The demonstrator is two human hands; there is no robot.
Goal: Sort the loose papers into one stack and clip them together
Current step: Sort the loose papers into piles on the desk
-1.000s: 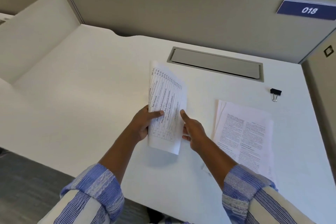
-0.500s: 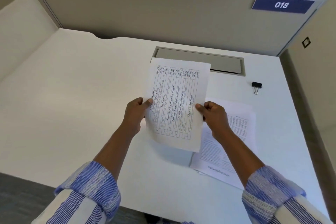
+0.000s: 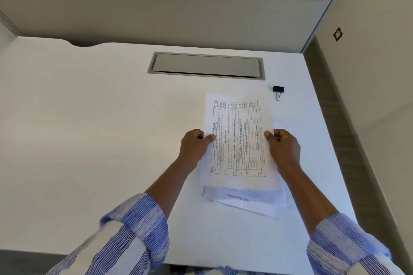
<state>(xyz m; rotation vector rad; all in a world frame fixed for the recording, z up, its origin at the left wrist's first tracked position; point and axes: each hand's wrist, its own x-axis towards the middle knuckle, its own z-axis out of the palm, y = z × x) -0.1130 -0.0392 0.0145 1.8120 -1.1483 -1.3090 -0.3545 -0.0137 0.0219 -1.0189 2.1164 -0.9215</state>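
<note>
The printed sheet point(image 3: 238, 140) is being pinched at its two long edges, the grip of the left hand point(image 3: 194, 146) and of the right hand point(image 3: 285, 148) each being clamped on it, thumb on top. It is being held flat over the paper stack point(image 3: 245, 199) on the desk point(image 3: 100, 129). A binder clip point(image 3: 278, 90) is lying apart, near the sheet's far right corner.
</note>
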